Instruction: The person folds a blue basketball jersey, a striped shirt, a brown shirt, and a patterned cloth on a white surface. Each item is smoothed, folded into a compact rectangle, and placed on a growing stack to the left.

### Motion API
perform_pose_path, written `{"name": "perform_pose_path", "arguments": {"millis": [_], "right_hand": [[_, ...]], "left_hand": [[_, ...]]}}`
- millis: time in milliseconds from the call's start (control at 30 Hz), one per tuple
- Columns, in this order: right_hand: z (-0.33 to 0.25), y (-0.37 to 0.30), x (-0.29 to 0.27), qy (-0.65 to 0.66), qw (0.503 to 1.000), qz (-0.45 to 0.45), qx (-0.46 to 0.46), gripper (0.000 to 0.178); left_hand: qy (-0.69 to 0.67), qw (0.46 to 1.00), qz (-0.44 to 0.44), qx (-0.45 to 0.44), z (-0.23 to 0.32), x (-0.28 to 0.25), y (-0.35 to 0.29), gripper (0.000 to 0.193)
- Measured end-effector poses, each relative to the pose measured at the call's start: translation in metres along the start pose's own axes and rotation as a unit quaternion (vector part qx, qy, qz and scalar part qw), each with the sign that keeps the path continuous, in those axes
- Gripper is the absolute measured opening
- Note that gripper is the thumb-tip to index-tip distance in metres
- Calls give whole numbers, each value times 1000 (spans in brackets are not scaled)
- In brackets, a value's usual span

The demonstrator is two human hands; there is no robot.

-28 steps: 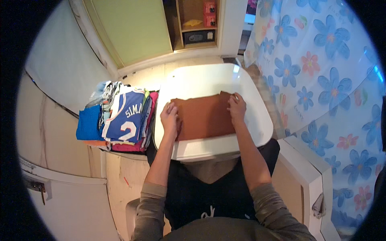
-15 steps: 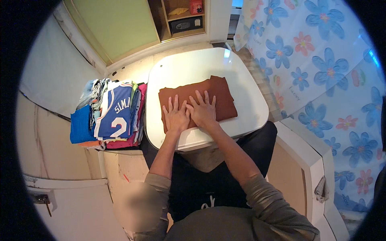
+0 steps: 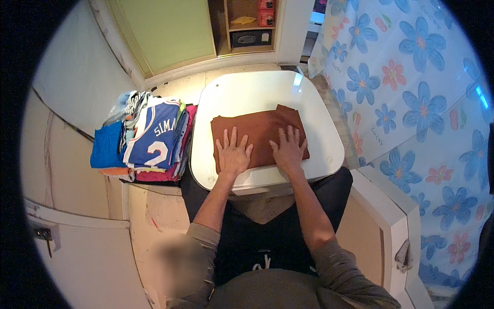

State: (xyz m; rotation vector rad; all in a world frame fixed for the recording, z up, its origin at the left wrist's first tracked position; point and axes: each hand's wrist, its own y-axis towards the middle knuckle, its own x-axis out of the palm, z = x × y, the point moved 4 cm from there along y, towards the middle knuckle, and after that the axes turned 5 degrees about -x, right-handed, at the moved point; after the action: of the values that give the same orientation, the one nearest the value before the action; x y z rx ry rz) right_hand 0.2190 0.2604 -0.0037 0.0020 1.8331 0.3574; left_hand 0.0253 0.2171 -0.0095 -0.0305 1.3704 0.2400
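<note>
A folded reddish-brown garment [image 3: 260,135] lies flat on a white table [image 3: 247,90] with rounded corners, right in front of me. Its kind cannot be made out from the folds. My left hand [image 3: 234,153] rests palm down on the cloth's lower left part, fingers spread. On its lower right part lies my right hand [image 3: 288,150], also flat with fingers apart. Neither hand grips the cloth. A small flap of the garment sticks out at its far right corner.
Left of the table stands a stack of folded clothes with a blue sleeveless jersey [image 3: 153,135] on top and a bright blue cloth [image 3: 107,147] beside it. A flowered curtain [image 3: 406,103] hangs at the right. Behind are a shelf [image 3: 250,26] and a green panel [image 3: 164,36].
My hands have moved apart across the garment, the right one toward its right edge. They were side by side near the middle before. The whole view has shifted slightly.
</note>
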Motion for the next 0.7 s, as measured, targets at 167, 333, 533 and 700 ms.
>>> {"name": "perform_pose_path", "arguments": {"millis": [167, 333, 533, 700], "right_hand": [[45, -4, -34, 51, 982, 46, 178, 56], [44, 6, -46, 4, 979, -44, 197, 50], [43, 30, -31, 65, 965, -63, 245, 45], [55, 41, -25, 160, 958, -78, 226, 39]], "left_hand": [[11, 1000, 14, -20, 13, -6, -4, 51], [-30, 999, 14, -27, 15, -4, -8, 50], [-34, 999, 13, -41, 3, -3, -8, 51], [-21, 1000, 13, 0, 12, -1, -5, 46]]}}
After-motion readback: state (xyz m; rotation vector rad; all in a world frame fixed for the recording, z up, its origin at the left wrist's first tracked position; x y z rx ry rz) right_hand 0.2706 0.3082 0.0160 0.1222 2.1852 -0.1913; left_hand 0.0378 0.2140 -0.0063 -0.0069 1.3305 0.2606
